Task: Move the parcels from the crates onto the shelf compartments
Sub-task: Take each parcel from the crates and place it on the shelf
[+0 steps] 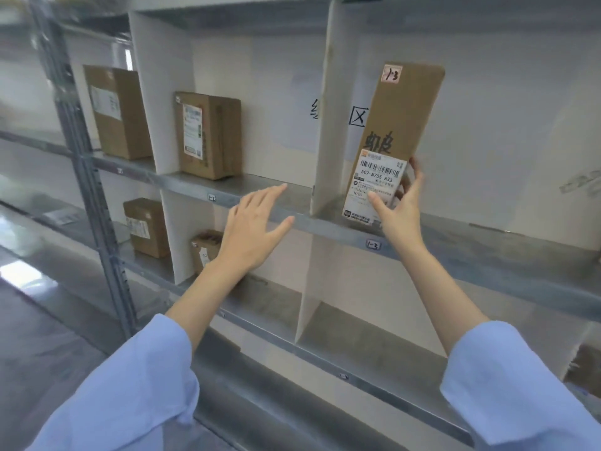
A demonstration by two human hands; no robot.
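Observation:
A tall, narrow brown cardboard parcel (400,125) with a white barcode label stands upright, leaning slightly, on the metal shelf (455,242) in the compartment tagged 1-3. My right hand (401,206) grips its lower end, thumb on the label and fingers behind. My left hand (257,222) hovers with straight spread fingers in front of the neighbouring compartment tagged 1-2, holding nothing. No crate is in view.
White divider panels (328,125) split the shelves into compartments. Brown boxes stand at the upper left (117,112), in compartment 1-2 (208,135), and on the lower shelf (146,227), one partly behind my left wrist (205,249). The grey upright post (84,177) is on the left.

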